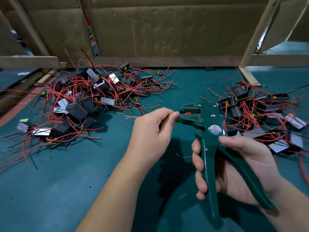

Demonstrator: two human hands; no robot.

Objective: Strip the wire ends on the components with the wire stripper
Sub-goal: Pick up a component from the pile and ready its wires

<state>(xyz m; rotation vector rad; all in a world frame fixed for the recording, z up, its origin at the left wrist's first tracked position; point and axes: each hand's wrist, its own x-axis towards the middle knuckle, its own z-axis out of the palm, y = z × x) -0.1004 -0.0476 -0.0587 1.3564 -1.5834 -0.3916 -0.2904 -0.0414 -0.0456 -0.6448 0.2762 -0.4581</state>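
Note:
My right hand (234, 166) grips the two handles of a dark green wire stripper (209, 124), jaws pointing left. My left hand (153, 129) is curled, its thumb and forefinger pinching something thin right at the stripper's jaws (189, 112); a thin wire (178, 154) loops out below that hand. What the left hand holds inside its palm is hidden. A red piece shows between the jaws. A pile of black box components with red wires (93, 96) lies at the left back of the table, and a second such pile (260, 114) at the right.
The green table mat (66, 181) carries small wire scraps. A cardboard wall (158, 27) and wooden frame bars (250, 30) close off the back. A yellow rubber band (121, 111) lies near the left pile. A wooden strip (30, 81) borders the left side.

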